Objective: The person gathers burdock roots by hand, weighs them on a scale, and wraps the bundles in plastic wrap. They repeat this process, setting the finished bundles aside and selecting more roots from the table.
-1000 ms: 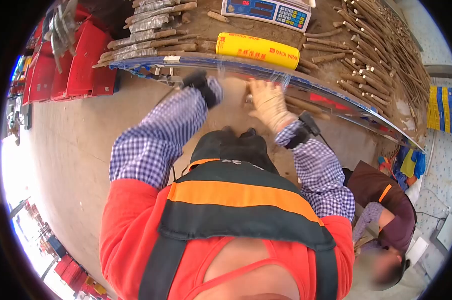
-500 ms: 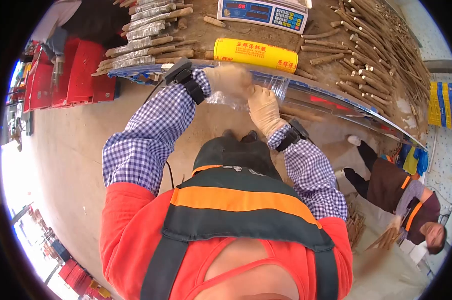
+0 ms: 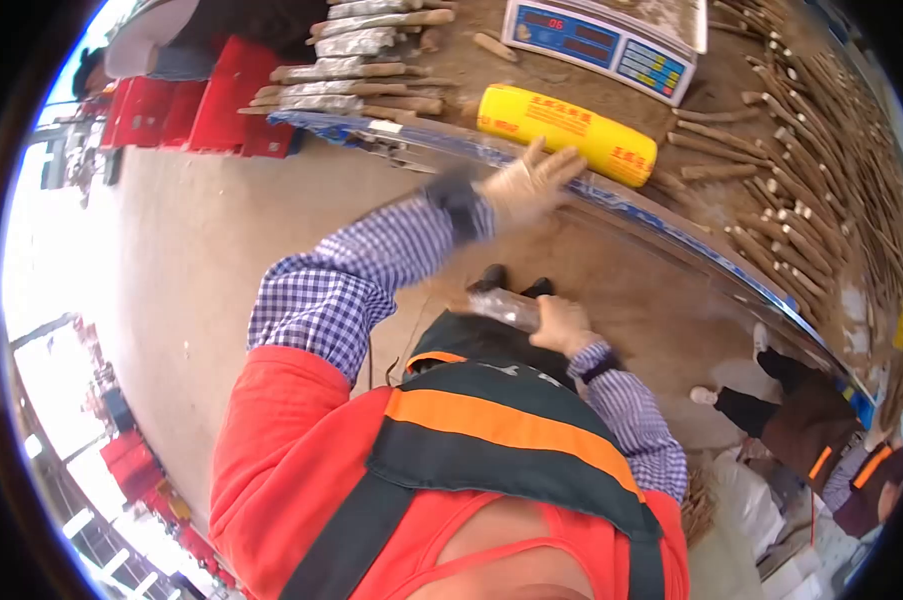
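Observation:
My right hand (image 3: 563, 326), in a pale glove, grips one end of a film-wrapped bundle of brown roots (image 3: 506, 308). The bundle is held low in front of my apron, its far end smeared by motion. My left hand (image 3: 531, 186), gloved too, is open with fingers spread at the table's edge. Its fingertips overlap the lower side of the yellow cling film roll (image 3: 568, 133), which lies on the table.
Wrapped root bundles (image 3: 361, 42) lie at the table's far left, beside a digital scale (image 3: 601, 45). Loose roots (image 3: 796, 215) cover the right side. Red crates (image 3: 236, 100) stand at the left. A co-worker (image 3: 821, 440) is on the right.
Both hands were together at the film by the table edge. My right hand has drawn back toward my body with the wrapped bundle; my left has opened beside the roll.

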Tool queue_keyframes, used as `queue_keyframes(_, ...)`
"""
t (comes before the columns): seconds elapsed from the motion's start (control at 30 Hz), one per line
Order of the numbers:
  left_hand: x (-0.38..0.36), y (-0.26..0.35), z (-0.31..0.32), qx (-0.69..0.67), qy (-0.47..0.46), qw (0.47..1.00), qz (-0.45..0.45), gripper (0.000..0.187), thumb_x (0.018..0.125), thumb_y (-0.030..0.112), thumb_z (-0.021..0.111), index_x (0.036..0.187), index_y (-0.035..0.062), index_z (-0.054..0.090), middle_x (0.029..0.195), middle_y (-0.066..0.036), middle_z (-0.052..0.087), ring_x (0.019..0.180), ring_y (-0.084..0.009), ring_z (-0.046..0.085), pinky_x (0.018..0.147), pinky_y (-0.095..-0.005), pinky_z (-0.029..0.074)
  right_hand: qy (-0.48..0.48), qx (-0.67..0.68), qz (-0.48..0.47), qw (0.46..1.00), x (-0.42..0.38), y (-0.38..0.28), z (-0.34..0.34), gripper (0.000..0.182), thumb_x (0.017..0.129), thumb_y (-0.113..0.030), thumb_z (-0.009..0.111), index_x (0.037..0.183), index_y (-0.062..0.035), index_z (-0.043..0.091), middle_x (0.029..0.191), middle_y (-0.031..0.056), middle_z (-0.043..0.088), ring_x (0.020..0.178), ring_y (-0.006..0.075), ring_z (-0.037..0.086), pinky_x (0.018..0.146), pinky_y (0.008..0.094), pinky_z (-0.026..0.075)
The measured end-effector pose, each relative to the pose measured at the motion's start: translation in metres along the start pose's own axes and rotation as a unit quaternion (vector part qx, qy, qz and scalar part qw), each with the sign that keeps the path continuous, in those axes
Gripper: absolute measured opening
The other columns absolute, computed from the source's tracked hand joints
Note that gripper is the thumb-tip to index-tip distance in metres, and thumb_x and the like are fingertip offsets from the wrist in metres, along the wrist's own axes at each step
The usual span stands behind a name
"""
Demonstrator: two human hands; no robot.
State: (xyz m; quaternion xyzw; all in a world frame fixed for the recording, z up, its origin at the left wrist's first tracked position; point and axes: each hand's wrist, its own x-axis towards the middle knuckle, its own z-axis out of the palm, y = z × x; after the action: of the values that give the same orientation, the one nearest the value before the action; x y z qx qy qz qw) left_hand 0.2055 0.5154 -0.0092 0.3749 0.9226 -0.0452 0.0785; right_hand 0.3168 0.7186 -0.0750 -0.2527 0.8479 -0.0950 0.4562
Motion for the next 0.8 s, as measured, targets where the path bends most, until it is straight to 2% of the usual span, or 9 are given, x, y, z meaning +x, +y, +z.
queue_keyframes(0.13,-0.043,0.082,-0.002,-0.371,0.009,0.928,0.029,0.102,0.063,0.048,0.077,0.148,0.0163,0.031,0.149,-0.029,0.027,0.136,-0.045,0.034,0.108,-0.0559,0.031,0.225,-0.185,-0.16,0.943,-0.011,-0.005,-0.058,0.028,0.067,-0.02,0.069,0.091,-0.0088,0.062,0.089,0.0136,0.065,0.085,0.0304,0.065,0.071,0.0439,0.049)
queue_keyframes(0.17,-0.059,0.084,-0.019,-0.27,0.055,0.961,-0.027,0.093,0.067,0.034,0.076,0.147,0.0188,0.032,0.142,-0.03,0.037,0.121,-0.0432,0.051,0.096,-0.0497,0.046,0.29,-0.202,-0.186,0.917,-0.015,-0.023,-0.083,0.026,0.068,-0.021,0.068,0.09,-0.0086,0.061,0.089,0.0138,0.064,0.084,0.0301,0.064,0.07,0.043,0.049)
queue_keyframes(0.3,-0.08,-0.007,-0.045,-0.148,0.196,0.969,-0.031,0.065,0.08,0.025,0.065,0.139,0.0296,0.038,0.098,-0.016,0.057,0.079,-0.0325,0.065,0.063,-0.0429,0.052,0.365,-0.144,-0.21,0.895,-0.011,-0.09,-0.168,0.039,0.067,-0.023,0.073,0.099,-0.0058,0.059,0.082,0.0108,0.061,0.077,0.0294,0.061,0.068,0.0409,0.048)
queue_keyframes(0.33,-0.091,-0.03,-0.086,-0.151,0.073,0.98,-0.103,0.055,0.083,0.024,0.063,0.134,0.0249,0.044,0.09,-0.014,0.061,0.076,-0.0328,0.065,0.063,-0.0445,0.052,0.411,-0.195,-0.187,0.871,-0.008,-0.097,-0.186,0.039,0.069,-0.023,0.072,0.103,-0.0061,0.059,0.082,0.0097,0.061,0.077,0.0286,0.062,0.069,0.0407,0.048)
queue_keyframes(0.43,-0.131,-0.13,-0.065,-0.08,0.239,0.957,-0.145,0.062,0.079,0.023,0.069,0.136,0.0139,0.046,0.099,-0.014,0.062,0.098,-0.0349,0.062,0.079,-0.0462,0.05,0.491,-0.248,-0.103,0.829,0.021,-0.087,-0.222,0.038,0.075,-0.021,0.068,0.109,-0.007,0.059,0.084,0.0082,0.062,0.079,0.0271,0.063,0.07,0.0405,0.049)
queue_keyframes(0.53,-0.176,-0.243,-0.019,-0.047,0.177,0.967,-0.177,0.061,0.081,0.027,0.07,0.138,0.0184,0.049,0.105,-0.014,0.061,0.095,-0.0338,0.058,0.084,-0.0483,0.043,0.519,-0.144,-0.001,0.843,0.027,-0.035,-0.241,0.034,0.081,-0.016,0.06,0.114,-0.0067,0.059,0.094,0.0111,0.065,0.085,0.0282,0.064,0.074,0.0425,0.05)
queue_keyframes(0.6,-0.21,-0.295,0.023,0.075,0.143,0.969,-0.186,0.063,0.079,0.028,0.071,0.138,0.0205,0.05,0.108,-0.011,0.062,0.102,-0.0322,0.056,0.094,-0.049,0.041,0.563,-0.074,-0.049,0.822,0.004,-0.035,-0.239,0.015,0.081,-0.015,0.059,0.093,-0.0068,0.06,0.085,0.0147,0.065,0.079,0.0323,0.064,0.07,0.0445,0.051)
queue_keyframes(0.7,-0.236,-0.337,0.063,-0.282,0.043,0.945,-0.16,0.09,0.067,0.01,0.08,0.146,0.018,0.039,0.139,-0.013,0.047,0.127,-0.0357,0.045,0.106,-0.0433,0.037,0.453,-0.023,0.004,0.891,-0.024,-0.012,-0.212,0.027,0.078,-0.021,0.064,0.099,-0.0052,0.061,0.092,0.0153,0.066,0.087,0.0333,0.064,0.079,0.0435,0.051)
queue_keyframes(0.8,-0.227,-0.375,0.079,-0.261,-0.113,0.939,-0.194,0.084,0.071,0.024,0.08,0.144,0.0106,0.041,0.13,-0.02,0.054,0.119,-0.0367,0.052,0.1,-0.0428,0.043,0.416,0.07,0.088,0.902,-0.058,0.043,-0.171,0.035,0.079,-0.025,0.063,0.11,-0.0081,0.062,0.108,0.0137,0.066,0.102,0.0315,0.063,0.087,0.0414,0.051)
